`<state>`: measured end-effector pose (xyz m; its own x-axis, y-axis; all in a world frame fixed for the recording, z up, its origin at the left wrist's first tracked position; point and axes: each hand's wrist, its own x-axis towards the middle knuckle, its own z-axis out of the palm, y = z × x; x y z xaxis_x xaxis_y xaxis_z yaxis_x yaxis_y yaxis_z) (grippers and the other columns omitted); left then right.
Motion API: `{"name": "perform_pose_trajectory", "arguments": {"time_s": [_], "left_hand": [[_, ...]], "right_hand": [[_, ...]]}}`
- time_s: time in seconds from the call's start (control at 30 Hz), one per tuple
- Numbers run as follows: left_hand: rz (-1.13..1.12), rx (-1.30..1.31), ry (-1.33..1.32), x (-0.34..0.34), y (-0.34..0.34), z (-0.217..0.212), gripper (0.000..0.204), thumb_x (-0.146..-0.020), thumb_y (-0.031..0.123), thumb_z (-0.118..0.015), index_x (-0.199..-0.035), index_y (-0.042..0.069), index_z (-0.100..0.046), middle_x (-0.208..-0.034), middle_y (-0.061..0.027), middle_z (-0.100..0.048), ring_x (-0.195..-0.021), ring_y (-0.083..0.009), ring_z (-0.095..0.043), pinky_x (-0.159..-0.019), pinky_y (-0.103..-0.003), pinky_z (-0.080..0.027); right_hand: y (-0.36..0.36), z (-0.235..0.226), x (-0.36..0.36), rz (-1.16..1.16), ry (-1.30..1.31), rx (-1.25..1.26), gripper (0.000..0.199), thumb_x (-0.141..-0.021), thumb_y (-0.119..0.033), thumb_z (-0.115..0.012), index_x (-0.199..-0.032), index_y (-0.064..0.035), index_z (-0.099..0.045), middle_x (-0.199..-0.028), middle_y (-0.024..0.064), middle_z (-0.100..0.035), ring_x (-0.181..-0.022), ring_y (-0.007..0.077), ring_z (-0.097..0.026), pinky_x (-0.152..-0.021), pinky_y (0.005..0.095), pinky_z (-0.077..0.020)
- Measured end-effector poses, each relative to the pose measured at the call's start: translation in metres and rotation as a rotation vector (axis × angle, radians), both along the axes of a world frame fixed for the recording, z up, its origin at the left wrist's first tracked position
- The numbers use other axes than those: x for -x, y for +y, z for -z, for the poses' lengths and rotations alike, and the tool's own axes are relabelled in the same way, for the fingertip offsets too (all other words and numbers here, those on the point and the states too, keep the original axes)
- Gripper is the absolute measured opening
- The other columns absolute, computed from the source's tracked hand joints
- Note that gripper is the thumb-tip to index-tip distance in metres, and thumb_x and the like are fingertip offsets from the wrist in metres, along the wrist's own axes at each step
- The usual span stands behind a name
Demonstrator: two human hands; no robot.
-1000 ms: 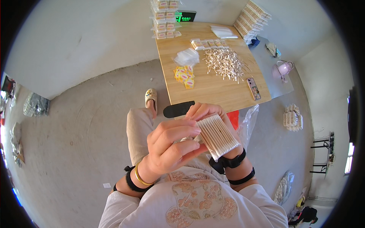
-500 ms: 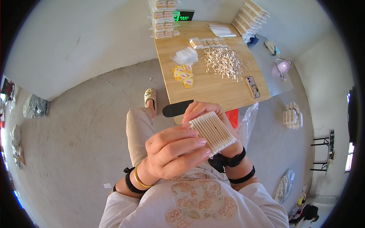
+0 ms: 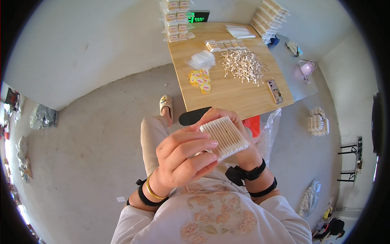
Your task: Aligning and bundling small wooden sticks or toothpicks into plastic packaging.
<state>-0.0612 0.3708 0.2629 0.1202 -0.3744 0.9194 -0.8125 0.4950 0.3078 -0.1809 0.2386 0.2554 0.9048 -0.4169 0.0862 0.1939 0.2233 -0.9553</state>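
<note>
A flat block of white-tipped cotton swabs (image 3: 224,138), laid side by side in a row, is held up over my lap in front of the table's near edge. My left hand (image 3: 183,154) grips its left side, fingers lying across the front. Behind the block, my right hand (image 3: 221,114) wraps round its far and right sides, so part of that hand is hidden. One swab stick in the row bears a small dark mark. Whether a clear wrapper covers the block, I cannot tell.
On the wooden table (image 3: 227,99) lie a heap of loose swabs (image 3: 243,66), yellow cards (image 3: 199,80), clear bags (image 3: 202,60), a row of swab packs (image 3: 225,45) and a phone (image 3: 275,91). Stacked packs (image 3: 177,26) stand at the back left, more (image 3: 268,20) at the back right.
The block has turned slightly in my hands, its lower edge with the swab tips now facing me more. My left fingers have shifted a little along its side. The whole view has moved slightly.
</note>
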Motion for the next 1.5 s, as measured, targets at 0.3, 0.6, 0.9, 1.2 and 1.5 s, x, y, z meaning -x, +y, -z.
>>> {"name": "perform_pose_trajectory", "arguments": {"time_s": [0.3,0.6,0.9,1.2,1.5], "left_hand": [[-0.006,-0.113,0.144,-0.005,0.004,0.001,0.037,-0.066,0.005,-0.087,-0.091,0.009,-0.060,-0.093,-0.0056,-0.072,-0.087,-0.0207,-0.069,-0.085,-0.042,-0.059],[0.041,-0.122,0.116,0.000,0.005,-0.003,0.044,-0.065,0.002,-0.089,-0.094,0.009,-0.057,-0.089,-0.0096,-0.072,-0.082,-0.0219,-0.069,-0.086,-0.044,-0.057],[0.041,-0.140,0.037,0.007,0.015,-0.010,0.042,-0.066,0.007,-0.089,-0.097,0.010,-0.061,-0.095,-0.0056,-0.072,-0.083,-0.0205,-0.068,-0.081,-0.039,-0.060],[-0.021,-0.167,-0.092,0.015,0.020,-0.011,0.039,-0.062,0.011,-0.087,-0.098,0.015,-0.071,-0.104,-0.0039,-0.068,-0.089,-0.0205,-0.064,-0.083,-0.039,-0.058],[0.078,-0.454,-0.122,0.012,0.001,-0.020,0.075,-0.062,0.022,-0.089,-0.130,0.010,-0.061,-0.131,-0.0131,-0.060,-0.124,-0.0331,-0.055,-0.108,-0.052,-0.039]], "right_hand": [[-0.010,0.016,-0.001,-0.090,0.051,-0.079,0.020,-0.086,-0.010,-0.074,-0.104,-0.0017,-0.070,-0.098,0.0025,-0.071,-0.089,0.0073,-0.066,-0.079,0.0242,-0.0521],[-0.003,0.002,0.003,-0.001,-0.037,0.040,0.019,-0.086,-0.008,-0.073,-0.105,-0.0025,-0.071,-0.098,0.0017,-0.071,-0.090,0.0069,-0.065,-0.079,0.0237,-0.0512],[-0.002,-0.011,0.006,0.093,-0.023,0.234,0.016,-0.086,-0.009,-0.075,-0.102,-0.0053,-0.073,-0.090,-0.0006,-0.068,-0.084,0.0065,-0.061,-0.075,0.0230,-0.0481],[0.001,-0.021,0.017,0.137,-0.051,0.257,0.016,-0.086,-0.009,-0.075,-0.101,-0.0051,-0.073,-0.094,0.0020,-0.070,-0.089,0.0084,-0.063,-0.080,0.0257,-0.0497],[0.008,-0.014,0.037,-0.256,0.051,-0.038,0.020,-0.088,-0.013,-0.074,-0.104,-0.0031,-0.069,-0.101,0.0030,-0.071,-0.094,0.0136,-0.065,-0.086,0.0298,-0.0513]]}}
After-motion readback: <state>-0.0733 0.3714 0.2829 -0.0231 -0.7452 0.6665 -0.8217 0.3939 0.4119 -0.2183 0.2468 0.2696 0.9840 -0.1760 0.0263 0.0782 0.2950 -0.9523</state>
